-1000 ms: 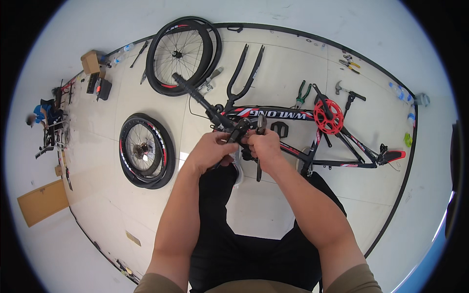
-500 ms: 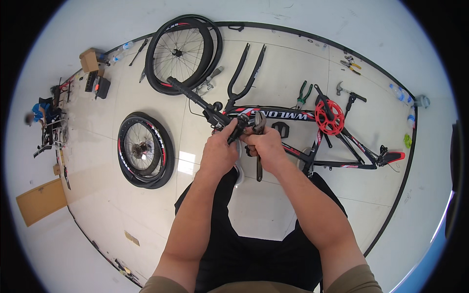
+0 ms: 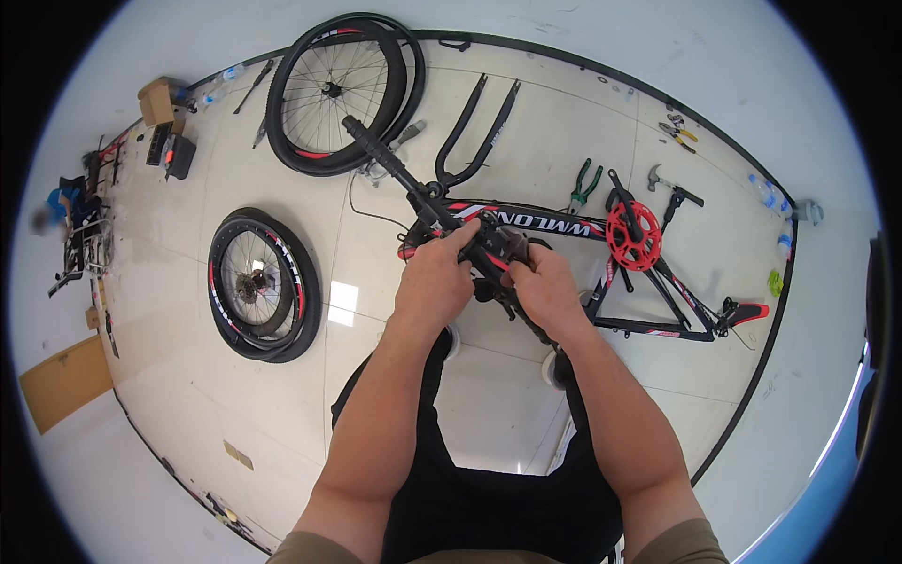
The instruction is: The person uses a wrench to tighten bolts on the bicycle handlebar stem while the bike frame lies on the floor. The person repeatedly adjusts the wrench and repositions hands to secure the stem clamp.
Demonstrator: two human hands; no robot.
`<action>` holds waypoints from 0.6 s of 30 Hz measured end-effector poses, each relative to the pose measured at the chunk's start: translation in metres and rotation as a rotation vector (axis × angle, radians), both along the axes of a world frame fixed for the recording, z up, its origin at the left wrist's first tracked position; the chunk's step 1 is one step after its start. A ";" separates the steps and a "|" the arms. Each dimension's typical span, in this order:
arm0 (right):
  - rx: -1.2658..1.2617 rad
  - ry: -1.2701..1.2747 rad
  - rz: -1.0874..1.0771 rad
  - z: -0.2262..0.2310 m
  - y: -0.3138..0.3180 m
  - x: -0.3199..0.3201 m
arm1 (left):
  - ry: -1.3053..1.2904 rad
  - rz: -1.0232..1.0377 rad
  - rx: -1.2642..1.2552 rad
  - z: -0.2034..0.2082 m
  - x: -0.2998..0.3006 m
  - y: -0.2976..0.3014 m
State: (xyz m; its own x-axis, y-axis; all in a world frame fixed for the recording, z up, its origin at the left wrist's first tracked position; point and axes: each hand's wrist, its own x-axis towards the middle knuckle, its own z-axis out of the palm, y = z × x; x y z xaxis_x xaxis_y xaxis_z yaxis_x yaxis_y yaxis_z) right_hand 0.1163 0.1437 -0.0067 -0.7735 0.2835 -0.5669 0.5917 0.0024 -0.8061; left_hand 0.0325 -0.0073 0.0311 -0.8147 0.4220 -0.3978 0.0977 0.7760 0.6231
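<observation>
A black bicycle handlebar (image 3: 390, 164) with red marks slants across the view in front of me, over the frame on the floor. My left hand (image 3: 434, 282) is closed around its middle, fingers near the clamp area. Beside it my right hand (image 3: 547, 289) is closed, thumb and fingers pinched together at the bar's centre. A dark grey metal piece, apparently the head of an adjustable wrench (image 3: 508, 244), shows at these fingertips; its handle is hidden. Beyond the bar lies the black and red bicycle frame (image 3: 550, 222) with a red chainring (image 3: 633, 235).
A black fork (image 3: 493, 136) lies beyond the frame. One wheel (image 3: 346, 94) is at the far left, another wheel (image 3: 263, 285) nearer. Green-handled pliers (image 3: 586, 185), a hammer (image 3: 674, 180) and yellow-handled pliers (image 3: 678, 139) lie right. Someone (image 3: 66, 202) sits far left.
The handlebar has swung so that its far end moved up and right, and it now slants down between my hands. The wrench handle no longer shows below my right hand.
</observation>
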 end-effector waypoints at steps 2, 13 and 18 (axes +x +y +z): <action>0.070 0.032 0.026 0.001 -0.002 0.001 | 0.054 -0.052 0.000 -0.004 -0.001 -0.004; 0.154 0.009 0.087 -0.004 0.002 0.002 | -0.029 -0.017 -0.049 0.001 -0.008 -0.001; 0.177 0.014 0.094 0.000 -0.002 -0.001 | -0.032 -0.023 -0.010 -0.002 -0.008 -0.002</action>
